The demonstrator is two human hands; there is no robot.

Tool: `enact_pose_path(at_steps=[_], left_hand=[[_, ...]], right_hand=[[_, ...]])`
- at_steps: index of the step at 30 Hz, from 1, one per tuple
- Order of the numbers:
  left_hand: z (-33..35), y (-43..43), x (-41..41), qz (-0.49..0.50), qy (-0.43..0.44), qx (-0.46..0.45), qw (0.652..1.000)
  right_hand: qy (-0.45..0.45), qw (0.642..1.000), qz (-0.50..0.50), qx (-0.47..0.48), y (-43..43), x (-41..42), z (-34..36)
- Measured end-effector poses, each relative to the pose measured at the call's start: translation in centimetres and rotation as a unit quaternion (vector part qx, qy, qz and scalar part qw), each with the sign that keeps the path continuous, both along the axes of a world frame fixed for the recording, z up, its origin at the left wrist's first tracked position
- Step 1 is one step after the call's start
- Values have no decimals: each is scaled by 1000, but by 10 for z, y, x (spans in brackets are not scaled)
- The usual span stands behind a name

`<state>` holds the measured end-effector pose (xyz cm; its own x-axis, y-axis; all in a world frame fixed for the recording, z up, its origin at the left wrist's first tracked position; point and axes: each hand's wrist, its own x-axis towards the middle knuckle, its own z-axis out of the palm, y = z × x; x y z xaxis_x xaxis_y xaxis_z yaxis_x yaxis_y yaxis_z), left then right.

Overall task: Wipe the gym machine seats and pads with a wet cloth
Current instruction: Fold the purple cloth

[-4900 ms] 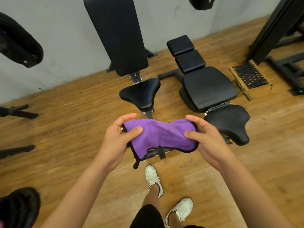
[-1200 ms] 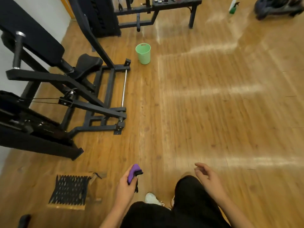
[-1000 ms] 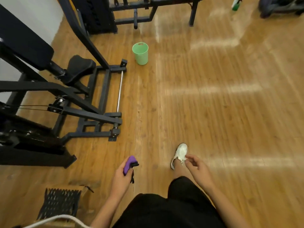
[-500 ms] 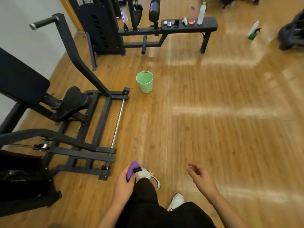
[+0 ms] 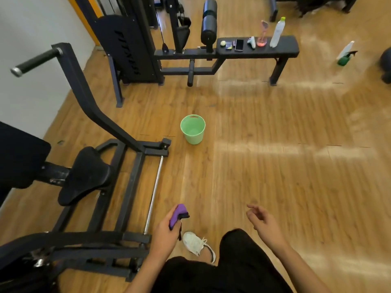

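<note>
My left hand (image 5: 165, 231) grips a folded purple cloth (image 5: 177, 215) with a dark edge, low in the view above the wooden floor. My right hand (image 5: 263, 221) hangs free to the right, fingers loosely curled, holding nothing. A black machine seat (image 5: 83, 175) sits at the left, with part of a black back pad (image 5: 20, 160) beside it at the frame edge. A green bucket (image 5: 193, 129) stands on the floor ahead of me, between the machine and a black padded bench (image 5: 257, 49) farther back.
The machine's black steel frame (image 5: 127, 187) and chrome bar (image 5: 153, 194) lie on the floor left of my feet. The bench carries bottles, a phone and small items. A roller pad (image 5: 209, 20) stands above it. A spray bottle (image 5: 346, 55) stands at the far right.
I have turned from the two seats and walked across the floor. Both hands held the cloth spread then; now only the left grips it, folded. The bucket and bench have come closer.
</note>
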<state>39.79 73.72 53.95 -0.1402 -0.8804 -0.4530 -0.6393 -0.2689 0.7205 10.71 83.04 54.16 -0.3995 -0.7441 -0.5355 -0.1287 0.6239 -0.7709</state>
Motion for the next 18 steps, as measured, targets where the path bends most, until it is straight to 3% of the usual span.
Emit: enact_pose_path(at_steps=[8,18], left_hand=[[-17,-121,-36,19,-27,52,998],[-6,-303,-133,86,-7,25,996]], right_hand=[[-1,1000,20,12,-143,-41,0],[17,987,159,25,-368,-149,-11]])
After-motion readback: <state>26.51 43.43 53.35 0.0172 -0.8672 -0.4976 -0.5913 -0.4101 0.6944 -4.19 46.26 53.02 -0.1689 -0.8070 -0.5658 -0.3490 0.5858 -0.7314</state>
